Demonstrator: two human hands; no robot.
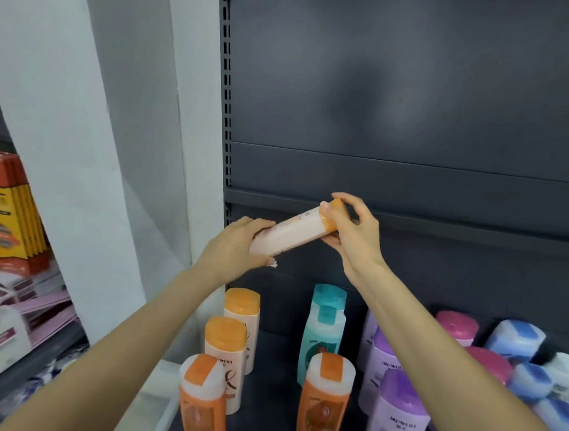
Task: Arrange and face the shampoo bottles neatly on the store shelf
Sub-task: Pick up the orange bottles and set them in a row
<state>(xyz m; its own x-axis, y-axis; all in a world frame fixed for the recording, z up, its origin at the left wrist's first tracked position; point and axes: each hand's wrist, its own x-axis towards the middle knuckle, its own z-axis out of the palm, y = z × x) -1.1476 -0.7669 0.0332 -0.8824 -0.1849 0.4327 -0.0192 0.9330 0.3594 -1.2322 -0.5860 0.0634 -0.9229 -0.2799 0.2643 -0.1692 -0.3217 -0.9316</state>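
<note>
Closest to me stand two orange bottles (pixel 202 402), one on the left and one (pixel 326 400) in the middle, both upright on the dark shelf (pixel 270 392). Just behind the left one are two white bottles with orange caps (pixel 225 348), lined up one behind the other. There is a green bottle (pixel 322 329) in the middle, and purple bottles (pixel 395 409) to the right of it. Pink and blue ones crowd together on the far right (that side looks messy to me).

Higher up and farther away are my hands. My left hand (pixel 235 249) is wrapped around the bottom end of a white bottle (pixel 292 233). My right hand (pixel 350 232) pinches its orange cap with the fingers curled and closed. The bottle lies almost sideways in the air, cap end a bit higher, well above the other bottles and close to the gray back wall (pixel 409 107).

I think I am turning it to find the front before I set it down.

What could go wrong? If I twist the cap too hard, it might pop open and spill. If one hand lets go too soon, the bottle could drop onto the ones standing below and knock them over. My arms reach right over those bottles, so lowering an elbow could bump the front ones off the edge. I could also put it down with the wrong side facing out.
</note>
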